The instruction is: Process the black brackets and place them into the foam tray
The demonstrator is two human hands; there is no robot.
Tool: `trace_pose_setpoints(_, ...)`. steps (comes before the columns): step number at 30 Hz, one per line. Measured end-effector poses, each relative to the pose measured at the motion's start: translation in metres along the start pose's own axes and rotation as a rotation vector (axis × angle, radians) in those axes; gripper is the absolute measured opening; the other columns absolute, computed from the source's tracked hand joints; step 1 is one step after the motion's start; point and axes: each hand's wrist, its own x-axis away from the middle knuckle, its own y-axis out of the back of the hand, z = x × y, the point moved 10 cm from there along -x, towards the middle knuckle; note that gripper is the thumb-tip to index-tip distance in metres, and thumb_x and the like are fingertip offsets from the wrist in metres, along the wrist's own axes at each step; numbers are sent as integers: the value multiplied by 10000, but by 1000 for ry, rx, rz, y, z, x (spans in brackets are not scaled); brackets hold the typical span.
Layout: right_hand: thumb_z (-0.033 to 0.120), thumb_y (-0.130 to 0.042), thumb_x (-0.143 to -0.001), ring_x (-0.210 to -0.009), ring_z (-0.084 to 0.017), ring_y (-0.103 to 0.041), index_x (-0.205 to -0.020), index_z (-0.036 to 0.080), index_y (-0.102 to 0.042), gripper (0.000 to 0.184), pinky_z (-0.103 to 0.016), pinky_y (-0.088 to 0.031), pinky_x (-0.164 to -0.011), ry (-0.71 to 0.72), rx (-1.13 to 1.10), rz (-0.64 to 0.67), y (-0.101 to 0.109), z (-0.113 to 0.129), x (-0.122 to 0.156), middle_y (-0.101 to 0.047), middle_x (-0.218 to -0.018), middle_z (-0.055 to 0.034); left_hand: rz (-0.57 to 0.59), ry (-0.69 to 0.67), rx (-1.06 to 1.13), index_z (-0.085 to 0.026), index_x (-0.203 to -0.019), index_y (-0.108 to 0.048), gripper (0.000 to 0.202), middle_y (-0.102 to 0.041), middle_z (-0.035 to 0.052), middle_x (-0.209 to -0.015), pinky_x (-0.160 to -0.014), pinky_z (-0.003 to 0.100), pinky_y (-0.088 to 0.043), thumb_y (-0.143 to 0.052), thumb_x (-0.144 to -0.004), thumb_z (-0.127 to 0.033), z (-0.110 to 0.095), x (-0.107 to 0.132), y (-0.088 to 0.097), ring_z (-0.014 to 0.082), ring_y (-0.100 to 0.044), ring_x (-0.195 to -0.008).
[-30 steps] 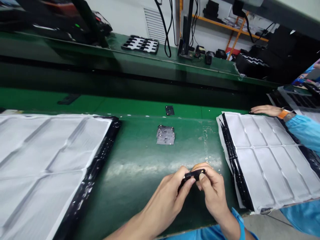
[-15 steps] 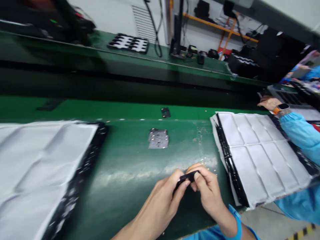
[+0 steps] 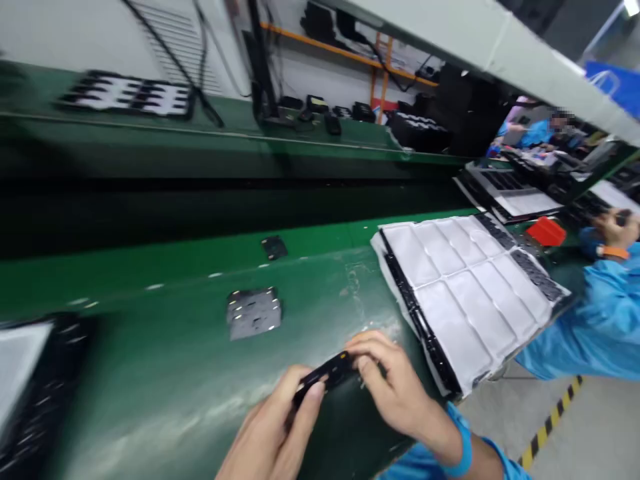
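Black part [image 3: 336, 368] held in our fingers over the green bench [image 3: 165, 380]

Our left hand [image 3: 275, 427] grips the slim black part between thumb and fingers, near its lower end. Our right hand [image 3: 393, 388] has its curled fingertips at the other end, beside a small gold-coloured spot; we cannot tell whether they pinch it or only touch it. A blue band [image 3: 459, 443] circles our right wrist.

Beyond the part, we see overlapping grey plates [image 3: 254, 317] lying flat on the bench, with a small dark plate [image 3: 275, 247] farther back, apart from them. To our right lies a white-sheeted tray [image 3: 453, 310] with black edges; at the left edge of view we see part of another black-edged tray [image 3: 47, 393].

A red object [image 3: 547, 231] sits past the right-hand tray. Near it, a co-worker's hand [image 3: 617, 230] is raised, too blurred for us to tell what it holds.
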Motion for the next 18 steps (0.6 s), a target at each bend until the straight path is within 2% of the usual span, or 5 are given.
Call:
trace_pose_setpoints(2,208,-584,-1000,-973,-211,-673,-1104,189,-752,199,-299,-519,-858,-28,36,13,2,0,1,-721,-1051,-81,52,6,21,-256,-881,-558,296,-580,-29,-681,-588,253,-448,-413,-1041,-458,-12,1,-5,188,-563,-610)
trace_pose_setpoints(5,267,-555,-1048,-683,-161,-609,-921,191,-732,230,-262,-466,-653,-86,40,34,0,-7,0,-636,-739,-2,117,9,96,-241,-914,-565,286,-603,-10,-748,-650,269,-443,-374,-1054,-402,-23,-2,-10,188,-570,-674)
trace_pose_setpoints(7,292,-534,-1066,-581,-140,-546,-870,189,-705,280,-256,-422,-580,-105,20,30,-1,-11,1,-555,-655,29,113,18,147,-233,-896,-554,305,-586,-11,-752,-675,278,-433,-350,-1063,-387,-24,-4,-8,181,-556,-682)
trace_pose_setpoints(13,265,-544,-1066,-603,-149,-555,-889,187,-724,264,-273,-423,-590,-17,41,-8,-1,-3,3,-553,-676,18,90,-14,198,-229,-787,-489,412,-515,-18,-700,-708,305,-390,-267,-1091,-398,-22,-6,-6,185,-511,-703)
trace_pose_setpoints(18,201,-541,-1057,-617,-162,-558,-946,195,-751,237,-290,-436,-602,80,72,-47,-1,11,6,-581,-702,2,73,27,403,-226,-808,-460,419,-430,-49,-669,-607,285,-334,-276,-1086,-480,-15,-11,-15,146,-397,-592)
